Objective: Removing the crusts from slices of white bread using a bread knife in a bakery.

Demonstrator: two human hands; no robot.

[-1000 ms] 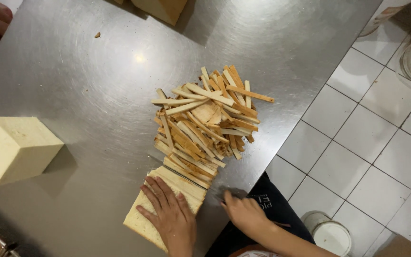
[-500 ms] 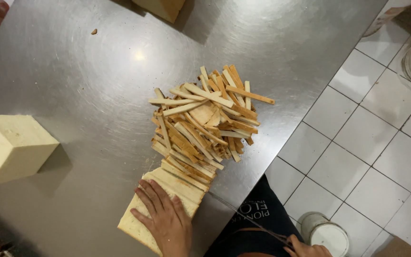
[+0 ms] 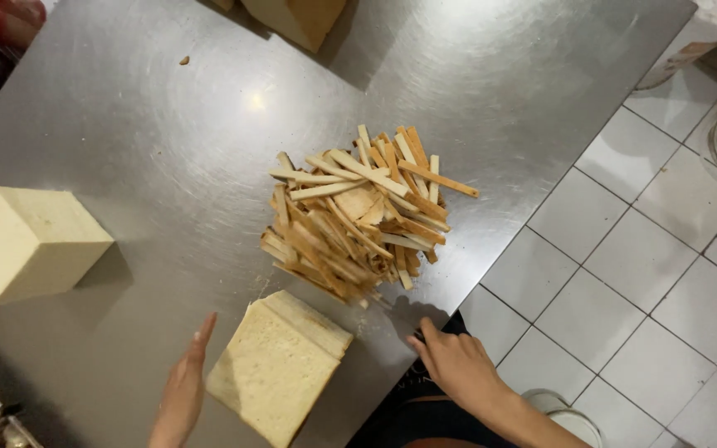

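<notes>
Centrally, a pile of crust strips [image 3: 363, 220] lay on the steel counter [image 3: 168, 116], near its right edge. A stack of trimmed bread slices [image 3: 277, 367] sat at the near edge, just below the pile and apart from it. The left hand [image 3: 182, 390] was open, fingers straight and together, held edge-on just left of the stack; contact with the stack could not be confirmed. The right hand [image 3: 456, 365] was at the counter's near right edge, beside the stack, fingers loosely curled and gripping nothing visible. A whole bread block [image 3: 28, 241] stood near the left edge, well apart from both hands. Another loaf [image 3: 300, 18] stood at the far edge, partly cut off by the frame. A single crumb [image 3: 184, 60] lay toward the far left corner. White floor tiles [image 3: 649, 249] showed beyond the right edge.
</notes>
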